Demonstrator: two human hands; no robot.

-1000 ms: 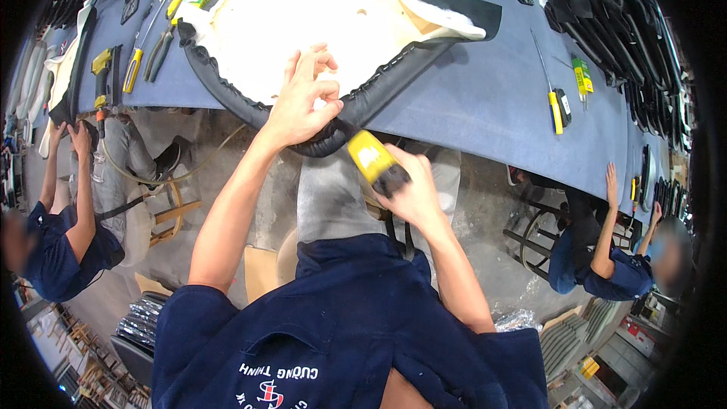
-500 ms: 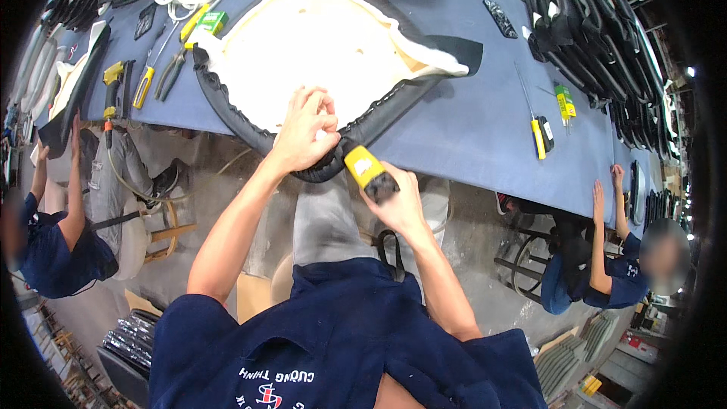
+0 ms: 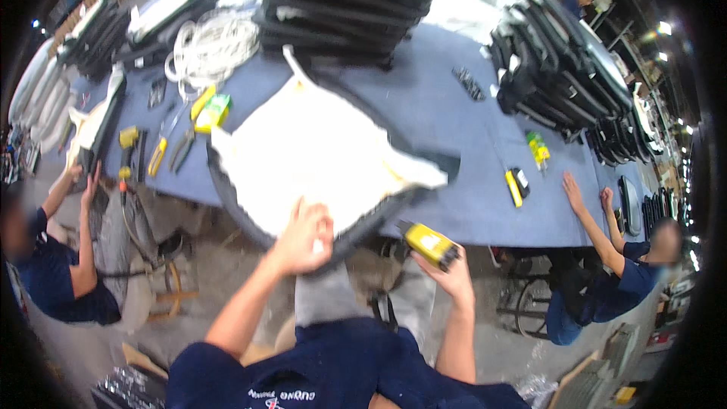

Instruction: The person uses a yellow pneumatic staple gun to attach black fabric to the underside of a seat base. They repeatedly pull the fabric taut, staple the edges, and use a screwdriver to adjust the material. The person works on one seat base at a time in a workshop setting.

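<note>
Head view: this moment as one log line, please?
left hand: at cushion edge | right hand: holds yellow tool | pliers: on table

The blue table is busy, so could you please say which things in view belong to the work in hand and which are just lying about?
In use:
black-edged cushion, at the left hand
yellow-and-black tool, in the right hand

Apparently just lying about:
white cord
pliers
yellow-handled screwdriver at right
tall black stack
</note>
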